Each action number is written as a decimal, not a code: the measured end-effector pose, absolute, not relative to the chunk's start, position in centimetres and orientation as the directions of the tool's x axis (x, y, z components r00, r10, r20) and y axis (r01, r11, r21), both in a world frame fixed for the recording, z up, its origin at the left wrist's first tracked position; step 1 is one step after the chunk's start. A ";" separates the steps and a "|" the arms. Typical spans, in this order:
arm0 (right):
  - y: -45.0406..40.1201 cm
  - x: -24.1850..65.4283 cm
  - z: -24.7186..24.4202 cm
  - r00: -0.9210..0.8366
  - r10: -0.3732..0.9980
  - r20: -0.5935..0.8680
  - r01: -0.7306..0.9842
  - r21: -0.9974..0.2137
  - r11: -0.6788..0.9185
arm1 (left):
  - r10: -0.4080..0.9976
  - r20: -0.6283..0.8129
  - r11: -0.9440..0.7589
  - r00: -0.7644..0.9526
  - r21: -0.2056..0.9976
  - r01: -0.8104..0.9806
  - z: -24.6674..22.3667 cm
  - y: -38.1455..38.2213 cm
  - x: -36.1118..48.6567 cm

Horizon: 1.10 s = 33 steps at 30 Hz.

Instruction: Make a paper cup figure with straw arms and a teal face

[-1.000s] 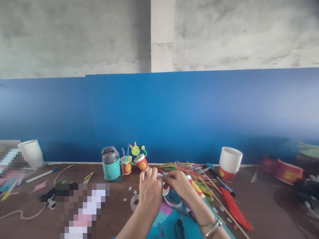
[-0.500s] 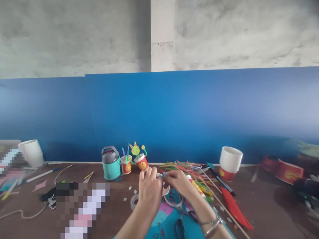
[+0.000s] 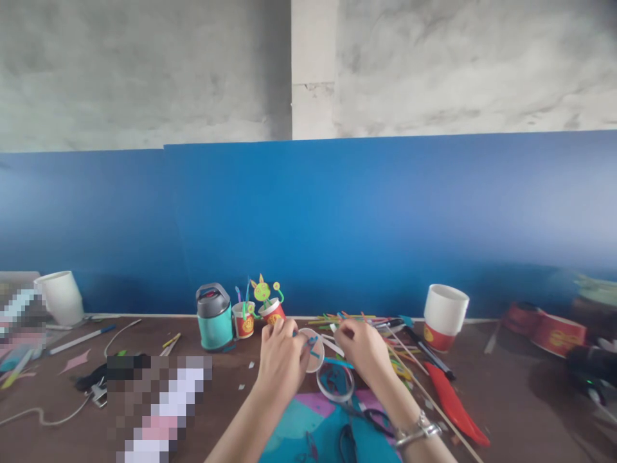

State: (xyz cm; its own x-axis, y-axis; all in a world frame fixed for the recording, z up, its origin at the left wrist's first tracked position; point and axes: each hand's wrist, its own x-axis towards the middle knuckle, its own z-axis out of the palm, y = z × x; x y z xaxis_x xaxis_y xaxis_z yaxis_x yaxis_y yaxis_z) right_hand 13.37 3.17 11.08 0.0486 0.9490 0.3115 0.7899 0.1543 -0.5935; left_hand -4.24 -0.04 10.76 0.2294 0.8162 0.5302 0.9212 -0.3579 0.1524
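My left hand [image 3: 283,354] is closed around a small paper cup [image 3: 315,364], whose open mouth tilts toward me. Bent blue strips [image 3: 313,344] show at the cup's rim, close to my left fingertips. To the right of the cup, my right hand [image 3: 362,347] is raised with its fingers pinched together. A small whitish bit appears at those fingertips, too small to name. Below the cup a roll of tape [image 3: 336,400] lies on the blue sheet [image 3: 289,444]. Dark-handled scissors [image 3: 348,442] rest nearer to me.
Behind my left hand stand a teal flask [image 3: 215,326] and two decorated red cups [image 3: 245,328]. Coloured sticks [image 3: 351,316] lie behind my right hand. Farther right are stacked white cups [image 3: 446,308] and a red tool-like object [image 3: 453,405]. Pens and cables lie left.
My right hand has moved right, away from the cup. My left hand has shifted slightly left, and the cup now shows its open mouth with blue strips at the rim.
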 end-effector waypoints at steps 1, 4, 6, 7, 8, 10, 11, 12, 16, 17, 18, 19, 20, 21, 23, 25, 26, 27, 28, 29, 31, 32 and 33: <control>3.5 13.9 11.0 0.047 0.949 0.311 0.786 -0.598 0.157 | 0.810 0.532 -0.387 0.247 0.169 0.906 10.8 0.1 -4.5; 4.3 14.6 10.4 0.004 0.953 0.303 0.760 -0.620 0.194 | 0.793 0.512 -0.490 0.330 0.214 0.845 11.2 0.1 -4.8; 4.6 14.5 10.0 -0.070 0.949 0.306 0.668 -0.692 0.273 | 0.773 0.491 -0.564 0.400 0.244 0.789 11.5 -0.1 -4.8; 4.7 14.3 9.9 -0.132 0.943 0.305 0.582 -0.746 0.322 | 0.763 0.484 -0.592 0.428 0.260 0.763 11.6 -0.3 -4.7; 4.6 14.0 9.8 -0.200 0.932 0.303 0.479 -0.799 0.363 | 0.755 0.478 -0.614 0.449 0.276 0.740 11.7 -0.4 -4.6; 4.3 13.5 9.9 -0.311 0.900 0.305 0.305 -0.865 0.399 | 0.746 0.469 -0.639 0.473 0.306 0.705 11.7 -0.6 -4.5; 4.1 13.2 10.0 -0.338 0.891 0.304 0.270 -0.875 0.401 | 0.743 0.466 -0.648 0.480 0.320 0.691 11.7 -0.7 -4.4; 3.9 13.1 10.2 -0.345 0.890 0.298 0.260 -0.881 0.395 | 0.741 0.465 -0.654 0.485 0.334 0.679 11.6 -0.7 -4.3; 3.3 13.0 10.6 -0.363 0.911 0.198 0.262 -0.916 0.303 | 0.738 0.473 -0.658 0.481 0.349 0.667 11.2 -0.6 -4.2; 3.2 13.0 10.6 -0.375 0.914 0.156 0.257 -0.930 0.264 | 0.736 0.472 -0.660 0.484 0.342 0.669 11.2 -0.7 -4.1; 3.1 13.1 10.6 -0.389 0.915 0.111 0.248 -0.943 0.220 | 0.733 0.470 -0.664 0.492 0.335 0.669 11.2 -0.8 -4.0; 2.9 13.3 10.6 -0.403 0.913 0.066 0.235 -0.956 0.173 | 0.727 0.465 -0.672 0.506 0.330 0.663 11.3 -0.9 -3.9; 2.8 13.4 10.5 -0.418 0.908 0.021 0.217 -0.969 0.122 | 0.718 0.457 -0.685 0.525 0.325 0.652 11.3 -1.2 -3.7; 2.7 13.6 10.4 -0.439 0.899 -0.017 0.191 -0.979 0.075 | 0.707 0.448 -0.699 0.547 0.322 0.639 11.4 -1.4 -3.5; 2.6 13.8 10.1 -0.487 0.871 -0.059 0.139 -0.990 0.011 | 0.680 0.429 -0.729 0.595 0.309 0.610 11.5 -1.9 -3.1; 2.6 13.8 9.8 -0.523 0.850 -0.067 0.114 -0.993 -0.008 | 0.659 0.410 -0.749 0.630 0.292 0.595 11.4 -2.3 -2.8; 2.7 13.8 9.7 -0.519 0.852 -0.060 0.114 -0.994 -0.001 | 0.658 0.405 -0.751 0.635 0.283 0.597 11.3 -2.3 -2.6; 2.8 13.8 9.7 -0.507 0.860 -0.052 0.119 -0.993 0.010 | 0.659 0.406 -0.748 0.633 0.274 0.604 11.3 -2.4 -2.6; 3.1 13.8 9.7 -0.475 0.879 -0.031 0.124 -0.992 0.032 | 0.664 0.416 -0.742 0.621 0.267 0.614 11.2 -2.3 -2.6; 3.4 13.9 9.7 -0.426 0.905 0.006 0.120 -0.991 0.063 | 0.669 0.437 -0.734 0.601 0.263 0.626 11.2 -2.2 -2.6; 4.1 14.1 9.8 -0.296 0.950 0.102 0.100 -0.985 0.137 | 0.676 0.491 -0.717 0.549 0.266 0.645 11.2 -2.0 -2.7; 4.4 14.3 9.8 -0.232 0.962 0.143 0.088 -0.982 0.167 | 0.682 0.511 -0.707 0.523 0.278 0.650 11.3 -1.9 -2.8; 4.8 14.5 9.9 -0.175 0.970 0.171 0.083 -0.979 0.188 | 0.692 0.520 -0.696 0.501 0.297 0.653 11.4 -1.8 -2.9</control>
State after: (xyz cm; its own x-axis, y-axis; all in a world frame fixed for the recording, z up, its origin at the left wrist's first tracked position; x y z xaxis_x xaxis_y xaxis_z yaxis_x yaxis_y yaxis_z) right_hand 14.53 4.76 9.95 -0.1753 0.9695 0.1713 0.0829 0.1879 -0.9787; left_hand -2.87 -1.75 11.41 0.5008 0.6918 0.5202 0.6530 -0.6965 0.2975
